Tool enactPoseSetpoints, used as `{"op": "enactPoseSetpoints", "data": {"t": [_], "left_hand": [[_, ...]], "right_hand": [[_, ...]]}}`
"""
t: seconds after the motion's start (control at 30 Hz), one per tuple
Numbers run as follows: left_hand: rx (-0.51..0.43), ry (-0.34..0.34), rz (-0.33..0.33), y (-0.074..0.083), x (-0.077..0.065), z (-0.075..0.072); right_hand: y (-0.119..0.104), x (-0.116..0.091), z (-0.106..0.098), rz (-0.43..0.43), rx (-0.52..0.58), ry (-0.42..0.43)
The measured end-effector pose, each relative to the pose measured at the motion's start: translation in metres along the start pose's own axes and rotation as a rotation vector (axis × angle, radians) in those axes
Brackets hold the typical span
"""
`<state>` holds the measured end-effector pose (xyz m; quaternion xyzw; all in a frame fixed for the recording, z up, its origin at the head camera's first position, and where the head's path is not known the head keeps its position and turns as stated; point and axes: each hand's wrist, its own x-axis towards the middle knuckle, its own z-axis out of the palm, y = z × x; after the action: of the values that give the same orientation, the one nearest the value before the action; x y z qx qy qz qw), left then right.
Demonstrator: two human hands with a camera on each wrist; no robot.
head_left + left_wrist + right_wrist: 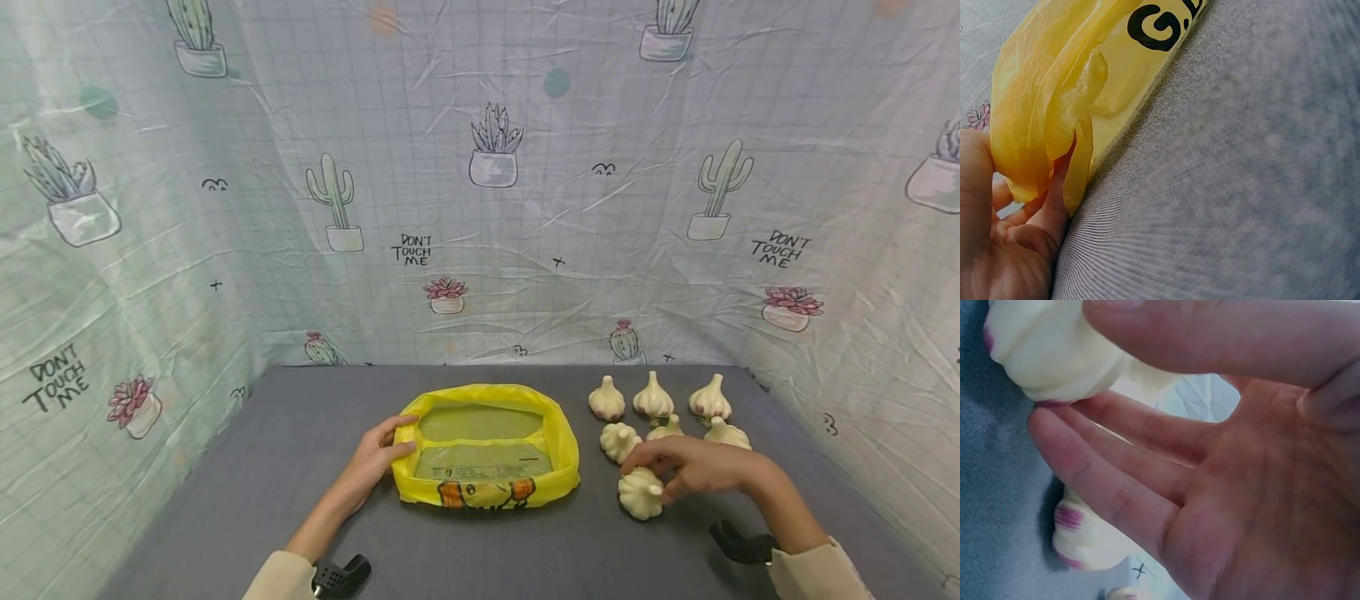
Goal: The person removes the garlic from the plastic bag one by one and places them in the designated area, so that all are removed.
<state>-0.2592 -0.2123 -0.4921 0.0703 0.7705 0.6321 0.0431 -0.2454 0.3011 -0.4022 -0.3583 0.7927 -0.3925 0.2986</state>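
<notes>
A yellow plastic bag (pixel 566 467) with dark print lies spread wide on the table, its mouth facing up. At its left rim my left hand (pixel 378 454) pinches the plastic; the left wrist view shows the bag's folds (pixel 1041 125) between thumb and fingers. To the right of the bag, my right hand (pixel 701 467) has thumb and fingers around the nearest garlic bulb (pixel 640 496), a cream one. Up close, in the right wrist view, the thumb overlaps this bulb (pixel 1054 350) and the fingertips reach its underside.
Several more garlic bulbs stand beyond my right hand, including one at the back left (pixel 606 398) and one at the back right (pixel 710 398). A grey cloth covers the table (pixel 300 433). Cactus-print curtains (pixel 480 225) enclose the back and sides.
</notes>
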Motion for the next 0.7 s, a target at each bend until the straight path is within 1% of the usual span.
{"op": "enactPoseSetpoints", "data": {"t": [0.27,0.43,0.6,0.7], "left_hand": [[0.015,0.003,0.007,-0.0018,-0.0003,0.0005],[0.025,0.018,0.013,-0.0040,0.0003,0.0011],[0.003,0.021,0.002,-0.0044,0.0017,0.0019],[-0.002,0.021,-0.010,-0.0041,0.0021,0.0027]], "right_hand": [[-0.0015,-0.0036,-0.0011,0.016,-0.002,0.023],[-0.0024,-0.0064,-0.0022,0.029,-0.009,0.041],[-0.0042,-0.0087,-0.0030,0.059,0.039,0.040],[-0.0045,-0.0094,-0.0034,0.061,0.037,0.037]]}}
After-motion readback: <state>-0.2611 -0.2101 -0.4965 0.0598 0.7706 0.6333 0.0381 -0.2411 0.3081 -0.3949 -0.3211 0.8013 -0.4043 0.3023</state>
